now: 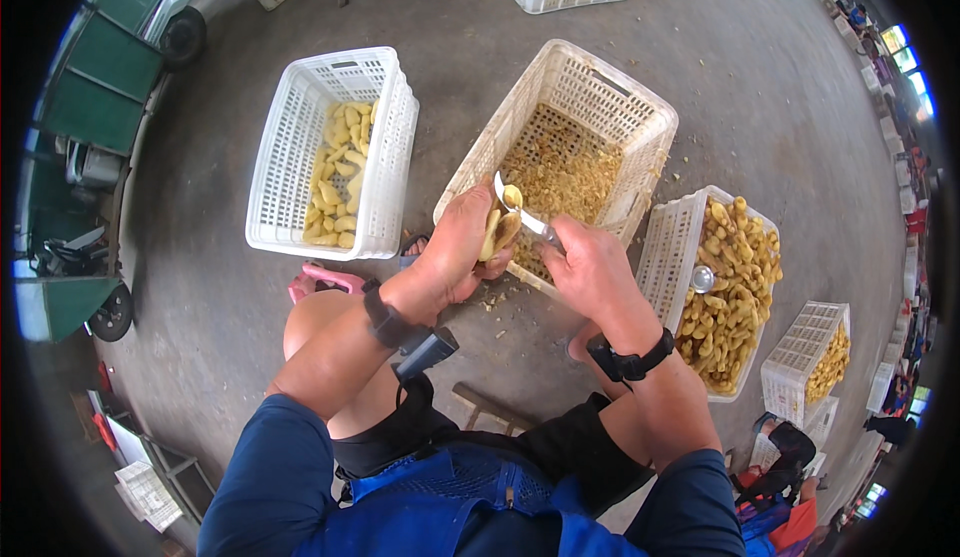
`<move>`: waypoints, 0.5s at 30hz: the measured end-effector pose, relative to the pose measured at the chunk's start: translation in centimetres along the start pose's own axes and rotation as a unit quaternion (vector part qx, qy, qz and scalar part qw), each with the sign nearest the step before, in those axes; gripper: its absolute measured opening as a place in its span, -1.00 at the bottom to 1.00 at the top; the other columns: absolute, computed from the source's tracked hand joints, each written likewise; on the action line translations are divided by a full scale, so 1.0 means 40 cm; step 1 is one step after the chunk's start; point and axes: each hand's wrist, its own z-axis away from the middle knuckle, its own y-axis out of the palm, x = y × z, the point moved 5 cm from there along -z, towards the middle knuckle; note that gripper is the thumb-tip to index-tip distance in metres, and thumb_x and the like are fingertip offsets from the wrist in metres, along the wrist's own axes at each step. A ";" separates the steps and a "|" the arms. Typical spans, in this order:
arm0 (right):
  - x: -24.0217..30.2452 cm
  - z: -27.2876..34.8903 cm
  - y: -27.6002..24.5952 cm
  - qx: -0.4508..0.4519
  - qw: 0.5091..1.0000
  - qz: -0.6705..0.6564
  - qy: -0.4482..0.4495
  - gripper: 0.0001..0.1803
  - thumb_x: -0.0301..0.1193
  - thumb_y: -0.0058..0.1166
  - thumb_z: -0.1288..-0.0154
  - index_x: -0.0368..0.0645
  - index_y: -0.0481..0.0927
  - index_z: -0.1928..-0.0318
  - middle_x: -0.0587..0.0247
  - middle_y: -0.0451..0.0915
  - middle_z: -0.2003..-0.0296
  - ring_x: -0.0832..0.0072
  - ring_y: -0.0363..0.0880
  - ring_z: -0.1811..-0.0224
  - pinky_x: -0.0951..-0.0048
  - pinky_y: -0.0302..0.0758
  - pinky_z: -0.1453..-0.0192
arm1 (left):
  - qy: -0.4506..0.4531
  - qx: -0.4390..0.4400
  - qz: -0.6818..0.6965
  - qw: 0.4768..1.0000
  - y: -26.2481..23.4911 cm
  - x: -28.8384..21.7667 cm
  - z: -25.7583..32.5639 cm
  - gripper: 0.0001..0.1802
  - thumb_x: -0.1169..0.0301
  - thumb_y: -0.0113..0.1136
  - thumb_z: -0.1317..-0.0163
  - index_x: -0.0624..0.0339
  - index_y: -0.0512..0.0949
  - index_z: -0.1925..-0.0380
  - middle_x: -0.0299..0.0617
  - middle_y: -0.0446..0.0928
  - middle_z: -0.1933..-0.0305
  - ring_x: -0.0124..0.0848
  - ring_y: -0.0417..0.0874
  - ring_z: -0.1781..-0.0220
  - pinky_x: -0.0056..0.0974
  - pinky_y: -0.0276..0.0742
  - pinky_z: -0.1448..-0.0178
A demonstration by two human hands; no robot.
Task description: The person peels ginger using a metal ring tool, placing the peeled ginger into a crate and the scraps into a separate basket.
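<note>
Many unpeeled roots (pixel 731 307) are left, peeled roots (pixel 330 193) crated; root (pixel 490 239) is held by left fingers (pixel 493 266), tool (pixel 535 224) by right fingers (pixel 556 262).

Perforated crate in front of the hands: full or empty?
Neither, part filled: yellow-brown peelings lie low in the perforated plastic crate, with dark bare grid showing at its far end and bare walls rising above.

Grey floor (pixel 760 107) bears 1 white crate (pixel 398 177) left of centre, 1 stained crate (pixel 572 89) at upper centre, 1 heaped crate (pixel 662 257) right of centre, and scattered scraps (pixel 493 303) below the stained crate.
</note>
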 end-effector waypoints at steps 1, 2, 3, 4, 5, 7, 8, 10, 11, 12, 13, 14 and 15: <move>0.000 0.000 0.001 -0.001 1.000 0.000 0.001 -0.83 -0.42 0.21 -0.33 -0.22 0.49 0.26 -0.09 0.64 0.35 -0.15 0.66 0.26 -0.06 0.55 0.21 | 0.000 -0.010 -0.003 1.000 0.002 0.000 0.001 -0.52 -0.10 -0.28 -0.70 0.02 0.43 0.13 -0.32 0.38 0.45 -0.53 0.25 0.62 -0.39 0.08 0.57; -0.001 0.000 0.003 0.000 1.000 0.014 0.004 -0.83 -0.43 0.21 -0.32 -0.23 0.48 0.27 -0.09 0.65 0.35 -0.15 0.66 0.27 -0.07 0.55 0.21 | 0.001 -0.020 -0.007 1.000 0.002 0.000 0.002 -0.52 -0.11 -0.27 -0.70 0.02 0.43 0.13 -0.32 0.38 0.45 -0.53 0.25 0.62 -0.39 0.09 0.57; -0.002 0.000 0.006 0.000 1.000 0.027 0.007 -0.83 -0.44 0.21 -0.32 -0.23 0.48 0.27 -0.10 0.65 0.36 -0.15 0.67 0.27 -0.08 0.55 0.21 | 0.000 -0.021 -0.007 1.000 0.003 0.000 0.003 -0.52 -0.11 -0.27 -0.70 0.02 0.43 0.13 -0.32 0.38 0.45 -0.53 0.25 0.62 -0.39 0.09 0.57; -0.001 0.000 0.008 0.000 1.000 0.026 0.007 -0.83 -0.44 0.21 -0.32 -0.23 0.48 0.27 -0.10 0.65 0.36 -0.15 0.67 0.27 -0.08 0.55 0.21 | 0.001 -0.025 -0.014 1.000 0.003 -0.001 0.003 -0.53 -0.11 -0.26 -0.69 0.01 0.43 0.11 -0.32 0.38 0.45 -0.53 0.25 0.62 -0.40 0.09 0.57; -0.001 -0.001 0.008 -0.004 0.999 0.033 0.005 -0.84 -0.46 0.20 -0.31 -0.23 0.48 0.27 -0.10 0.65 0.36 -0.15 0.67 0.28 -0.08 0.55 0.22 | 0.003 -0.028 -0.021 0.999 0.002 -0.001 0.003 -0.53 -0.11 -0.25 -0.69 0.01 0.43 0.10 -0.32 0.38 0.44 -0.53 0.26 0.62 -0.40 0.09 0.57; -0.005 -0.001 0.011 -0.009 0.999 0.040 0.004 -0.85 -0.47 0.19 -0.30 -0.24 0.48 0.27 -0.10 0.65 0.37 -0.14 0.67 0.29 -0.09 0.56 0.23 | -0.007 -0.029 -0.012 0.999 0.002 -0.001 0.003 -0.55 -0.10 -0.24 -0.69 0.00 0.43 0.10 -0.32 0.39 0.44 -0.53 0.26 0.62 -0.40 0.09 0.57; -0.006 -0.001 0.012 -0.022 0.998 0.051 -0.008 -0.87 -0.49 0.19 -0.29 -0.23 0.48 0.28 -0.09 0.65 0.38 -0.14 0.67 0.31 -0.08 0.57 0.24 | -0.017 -0.029 -0.004 0.999 0.000 0.000 0.002 -0.56 -0.09 -0.23 -0.69 -0.01 0.43 0.09 -0.32 0.39 0.43 -0.53 0.26 0.63 -0.40 0.10 0.58; -0.007 -0.002 0.010 -0.036 0.997 0.062 -0.021 -0.88 -0.50 0.18 -0.27 -0.22 0.49 0.28 -0.07 0.65 0.39 -0.13 0.67 0.32 -0.07 0.57 0.25 | -0.034 0.000 0.017 0.999 -0.009 -0.002 -0.002 -0.57 -0.09 -0.22 -0.69 -0.02 0.43 0.09 -0.32 0.40 0.43 -0.54 0.26 0.63 -0.41 0.10 0.58; -0.007 -0.002 0.009 -0.037 0.997 0.067 -0.027 -0.89 -0.52 0.18 -0.26 -0.22 0.49 0.29 -0.06 0.65 0.39 -0.12 0.67 0.33 -0.06 0.58 0.26 | -0.052 0.029 0.038 0.998 -0.008 0.000 -0.002 -0.58 -0.08 -0.21 -0.68 -0.02 0.44 0.09 -0.32 0.40 0.42 -0.54 0.26 0.63 -0.41 0.10 0.59; -0.009 -0.002 0.008 -0.038 0.996 0.073 -0.032 -0.89 -0.53 0.18 -0.24 -0.21 0.49 0.29 -0.05 0.65 0.40 -0.10 0.67 0.33 -0.04 0.59 0.26 | -0.053 0.029 0.038 0.997 -0.007 0.000 -0.002 -0.58 -0.08 -0.21 -0.68 -0.02 0.44 0.09 -0.32 0.40 0.42 -0.54 0.26 0.63 -0.41 0.10 0.59; -0.012 -0.002 0.010 -0.038 0.996 0.074 -0.031 -0.89 -0.53 0.18 -0.24 -0.21 0.49 0.29 -0.05 0.65 0.40 -0.10 0.67 0.33 -0.04 0.59 0.26 | -0.049 0.016 0.025 0.998 -0.008 -0.001 -0.001 -0.59 -0.08 -0.20 -0.68 -0.03 0.44 0.09 -0.32 0.40 0.42 -0.54 0.26 0.63 -0.41 0.11 0.59; -0.014 -0.002 0.012 -0.041 0.995 0.079 -0.034 -0.89 -0.54 0.18 -0.23 -0.21 0.49 0.29 -0.03 0.65 0.40 -0.09 0.68 0.33 -0.04 0.59 0.27 | -0.046 0.004 0.012 0.999 -0.009 -0.002 -0.001 -0.59 -0.08 -0.20 -0.68 -0.04 0.44 0.09 -0.32 0.41 0.42 -0.54 0.26 0.63 -0.41 0.11 0.59; -0.013 -0.002 0.014 -0.045 0.995 0.084 -0.039 -0.89 -0.55 0.18 -0.21 -0.21 0.49 0.30 -0.02 0.65 0.40 -0.08 0.68 0.33 -0.03 0.60 0.27 | -0.046 0.003 0.012 0.999 -0.009 -0.003 0.000 -0.59 -0.08 -0.20 -0.68 -0.04 0.44 0.09 -0.32 0.41 0.42 -0.54 0.26 0.63 -0.41 0.11 0.59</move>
